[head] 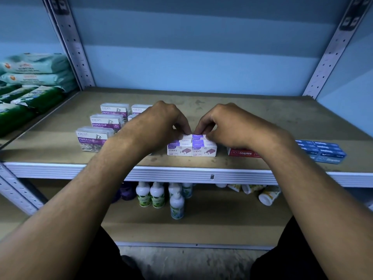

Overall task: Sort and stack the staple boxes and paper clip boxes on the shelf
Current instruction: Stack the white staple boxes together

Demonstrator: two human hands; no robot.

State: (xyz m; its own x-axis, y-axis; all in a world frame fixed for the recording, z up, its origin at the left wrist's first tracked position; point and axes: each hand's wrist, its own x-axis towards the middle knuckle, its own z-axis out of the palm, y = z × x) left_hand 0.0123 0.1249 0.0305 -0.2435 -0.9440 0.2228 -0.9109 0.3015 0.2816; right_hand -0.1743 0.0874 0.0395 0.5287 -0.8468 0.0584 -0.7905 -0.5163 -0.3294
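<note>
Under both fingertips, left hand (pixel 161 122), right hand (pixel 228 124): purple staple boxes (pixel 191 146).

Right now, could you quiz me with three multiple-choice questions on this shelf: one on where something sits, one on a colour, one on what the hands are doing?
1. Where are the paper clip boxes relative to the white-and-purple staple boxes?
A. left
B. right
C. shelf below

2. What colour is the staple box just right of them?
A. green
B. red
C. yellow

3. What are the left hand and right hand doing?
A. hanging free
B. lifting a bottle
C. fingertips on the staple stack's back row

Answers: 1 A, they stand further left; 2 B, its red face reads Staples; 3 C, both pinch at the stack's top.
</note>
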